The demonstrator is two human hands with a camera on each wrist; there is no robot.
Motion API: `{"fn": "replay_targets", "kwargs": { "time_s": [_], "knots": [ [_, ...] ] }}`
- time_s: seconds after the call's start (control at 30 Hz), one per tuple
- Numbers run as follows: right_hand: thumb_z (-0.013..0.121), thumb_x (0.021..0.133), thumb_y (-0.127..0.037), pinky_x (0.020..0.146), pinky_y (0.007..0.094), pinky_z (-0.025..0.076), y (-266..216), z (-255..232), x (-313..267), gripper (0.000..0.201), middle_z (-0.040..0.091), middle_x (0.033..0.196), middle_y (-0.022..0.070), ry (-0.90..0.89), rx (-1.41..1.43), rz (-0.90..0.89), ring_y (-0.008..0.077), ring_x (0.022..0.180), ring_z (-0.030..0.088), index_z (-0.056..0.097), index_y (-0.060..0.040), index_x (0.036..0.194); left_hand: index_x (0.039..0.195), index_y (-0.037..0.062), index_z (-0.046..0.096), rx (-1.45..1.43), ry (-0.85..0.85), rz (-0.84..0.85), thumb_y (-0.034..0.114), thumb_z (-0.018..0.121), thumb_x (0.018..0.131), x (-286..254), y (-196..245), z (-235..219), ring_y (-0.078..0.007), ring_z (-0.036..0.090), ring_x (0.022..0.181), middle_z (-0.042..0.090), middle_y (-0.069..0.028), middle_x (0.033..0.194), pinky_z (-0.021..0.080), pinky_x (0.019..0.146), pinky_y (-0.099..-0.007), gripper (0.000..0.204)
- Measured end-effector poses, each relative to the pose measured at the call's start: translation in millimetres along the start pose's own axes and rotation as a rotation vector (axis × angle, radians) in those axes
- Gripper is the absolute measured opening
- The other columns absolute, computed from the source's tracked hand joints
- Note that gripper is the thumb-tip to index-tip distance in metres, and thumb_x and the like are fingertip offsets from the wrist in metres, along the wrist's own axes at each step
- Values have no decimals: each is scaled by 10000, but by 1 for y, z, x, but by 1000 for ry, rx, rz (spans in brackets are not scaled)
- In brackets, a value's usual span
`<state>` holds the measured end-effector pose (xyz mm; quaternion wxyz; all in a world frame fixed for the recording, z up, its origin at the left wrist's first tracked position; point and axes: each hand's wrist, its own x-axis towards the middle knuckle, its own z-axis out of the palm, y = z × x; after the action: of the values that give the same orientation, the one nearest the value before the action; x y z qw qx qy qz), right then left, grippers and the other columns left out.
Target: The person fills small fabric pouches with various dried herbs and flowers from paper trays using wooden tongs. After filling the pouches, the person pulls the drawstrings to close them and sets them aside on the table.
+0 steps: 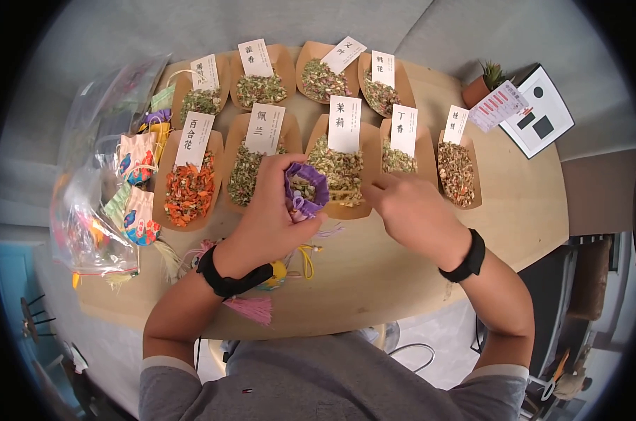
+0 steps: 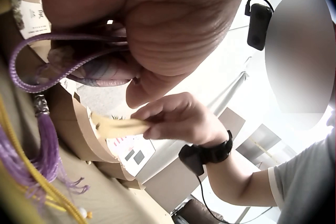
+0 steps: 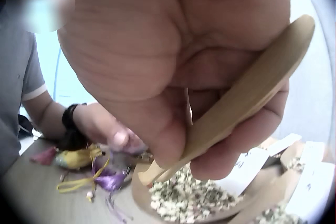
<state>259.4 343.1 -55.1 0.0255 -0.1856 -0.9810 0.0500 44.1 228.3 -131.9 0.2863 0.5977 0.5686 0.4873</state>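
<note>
My left hand (image 1: 270, 203) holds a purple drawstring pouch (image 1: 322, 184) with its mouth facing up and bits of dried herb showing inside. A purple cord loop and tassel (image 2: 50, 145) hang from it in the left wrist view. Between the thumb and fingers of my right hand (image 1: 419, 214) is a pale wooden spoon (image 3: 236, 103), its handle running back under the palm. The spoon's tip overlaps the chopped herbs (image 3: 194, 195) in the middle front paper tray (image 1: 368, 156), just right of the pouch. That tray carries a white label card (image 1: 345, 125).
More paper trays of dried herbs stand in two rows, including one of orange petals (image 1: 189, 193). Patterned pouches (image 1: 141, 216) and a clear plastic bag (image 1: 86, 210) lie at left. A pink tassel (image 1: 251, 309) lies near the front edge. A potted plant (image 1: 476, 90) stands back right.
</note>
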Motion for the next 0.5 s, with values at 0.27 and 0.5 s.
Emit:
{"fn": "replay_targets", "kwargs": {
  "time_s": [0.27,0.5],
  "knots": [
    [569,797,33,733,476,527,26,8,-2,169,627,891,180,-48,-33,258,391,826,644,647,28,946,1386,66,378,-5,16,11,41,795,752,1,2,1,-165,505,1085,448,-72,1189,445,965,-310,759],
    [579,816,30,737,471,525,28,19,3,158,638,879,176,-91,104,125,389,843,642,648,31,959,1387,68,379,-5,-3,-27,30,794,757,0,1,0,-161,503,1089,445,-69,1192,448,964,-311,755]
  ]
}}
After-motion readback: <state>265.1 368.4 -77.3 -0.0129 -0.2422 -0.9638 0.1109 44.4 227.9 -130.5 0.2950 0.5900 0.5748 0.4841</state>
